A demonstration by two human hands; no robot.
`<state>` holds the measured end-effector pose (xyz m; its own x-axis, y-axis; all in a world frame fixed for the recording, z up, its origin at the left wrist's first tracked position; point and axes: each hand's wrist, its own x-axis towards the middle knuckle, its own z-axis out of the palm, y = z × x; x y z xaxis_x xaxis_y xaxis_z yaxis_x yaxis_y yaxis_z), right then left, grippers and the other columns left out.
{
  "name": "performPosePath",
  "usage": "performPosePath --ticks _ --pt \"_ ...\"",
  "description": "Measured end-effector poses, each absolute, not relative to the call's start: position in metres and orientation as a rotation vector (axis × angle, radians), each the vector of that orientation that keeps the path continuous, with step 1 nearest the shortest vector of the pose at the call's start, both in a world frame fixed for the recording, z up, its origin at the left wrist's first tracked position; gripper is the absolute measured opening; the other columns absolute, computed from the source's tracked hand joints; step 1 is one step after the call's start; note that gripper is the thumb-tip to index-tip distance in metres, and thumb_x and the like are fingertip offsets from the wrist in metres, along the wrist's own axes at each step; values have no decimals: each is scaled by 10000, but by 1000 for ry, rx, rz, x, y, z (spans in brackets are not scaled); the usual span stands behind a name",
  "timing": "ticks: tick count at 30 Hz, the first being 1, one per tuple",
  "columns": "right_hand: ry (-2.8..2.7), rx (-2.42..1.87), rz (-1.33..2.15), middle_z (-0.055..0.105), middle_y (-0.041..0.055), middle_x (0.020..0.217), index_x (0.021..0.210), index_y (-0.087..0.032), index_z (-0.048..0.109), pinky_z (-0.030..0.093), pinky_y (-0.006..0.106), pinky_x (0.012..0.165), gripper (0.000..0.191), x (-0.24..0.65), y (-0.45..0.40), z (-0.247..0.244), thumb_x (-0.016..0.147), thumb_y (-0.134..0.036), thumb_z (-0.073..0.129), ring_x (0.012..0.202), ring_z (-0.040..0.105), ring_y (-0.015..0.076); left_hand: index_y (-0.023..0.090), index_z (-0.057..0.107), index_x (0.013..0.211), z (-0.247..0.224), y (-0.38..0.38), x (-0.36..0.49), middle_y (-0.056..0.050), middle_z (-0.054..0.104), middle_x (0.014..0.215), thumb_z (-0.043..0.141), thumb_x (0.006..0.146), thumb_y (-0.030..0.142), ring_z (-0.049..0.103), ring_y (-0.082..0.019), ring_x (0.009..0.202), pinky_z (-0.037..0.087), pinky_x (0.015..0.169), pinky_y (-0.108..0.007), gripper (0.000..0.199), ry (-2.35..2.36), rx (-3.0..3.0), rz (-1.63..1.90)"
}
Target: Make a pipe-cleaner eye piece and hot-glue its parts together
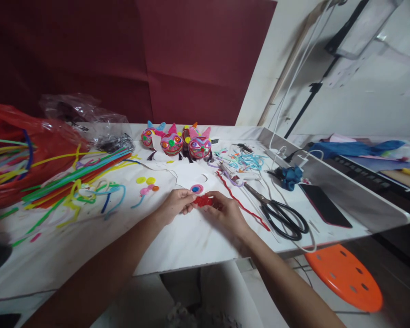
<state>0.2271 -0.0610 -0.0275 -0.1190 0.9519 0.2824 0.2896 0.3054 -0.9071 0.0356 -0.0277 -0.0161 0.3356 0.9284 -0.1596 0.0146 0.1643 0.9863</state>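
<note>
Dark red sheeting (198, 59) covers the wall behind the white desk (184, 243) as I look across it. At the far left, a red plastic bag (59, 136) gapes around colourful strips, with a crumpled clear bag (112, 130) just beyond. Beside these lies a bundle of fuzzy sticks (78, 177), mostly green, blue and red, with loose curled yellow and blue pieces spilling in front. A few yellow discs (141, 180) sit farther right, near pink and orange ones.

Toward the back stand several round, brightly patterned cat-faced figures (200, 146) with pointed ears. In front of them, the person's left hand (178, 202) closes its thumb and fingers on one end of a small red piece (203, 200). That piece sits between the two hands, just below a pink-and-blue disc (196, 189); I cannot tell whether it touches the desk. On its other end, the right hand (227, 210) grips with bent fingers.

Right of that hand runs a wavy red strip (241, 200), then black-handled scissors (283, 218), blue bundled material (289, 176) and a dark phone (324, 205). Below the desk's right end, I see an orange stool (348, 275).
</note>
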Motion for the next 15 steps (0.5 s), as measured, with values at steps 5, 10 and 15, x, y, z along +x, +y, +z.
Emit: performPosePath --ticks 5,10,15 --pt "-1993 -1180 394 743 63 904 1058 -293 683 477 339 630 195 228 -62 -31 909 -254 564 703 678 256 131 591 735 -19 -29 36 -33 637 633 723 748 391 453 -64 459 270 422 -207 292 1007 1203 816" --pt "-2136 -1232 164 741 104 915 1182 -170 612 505 316 632 284 221 -65 -36 1006 -247 403 734 710 246 144 596 774 -19 -30 36 11 590 587 744 711 469 452 -68 441 280 417 -207 363 968 1240 790" --pt "-2255 -1331 -103 736 103 866 1238 -107 585 465 282 591 303 214 -69 -32 1025 -231 410 706 709 225 124 625 839 -15 -33 35 36 542 510 765 696 508 427 -68 420 292 426 -214 434 924 1294 783"
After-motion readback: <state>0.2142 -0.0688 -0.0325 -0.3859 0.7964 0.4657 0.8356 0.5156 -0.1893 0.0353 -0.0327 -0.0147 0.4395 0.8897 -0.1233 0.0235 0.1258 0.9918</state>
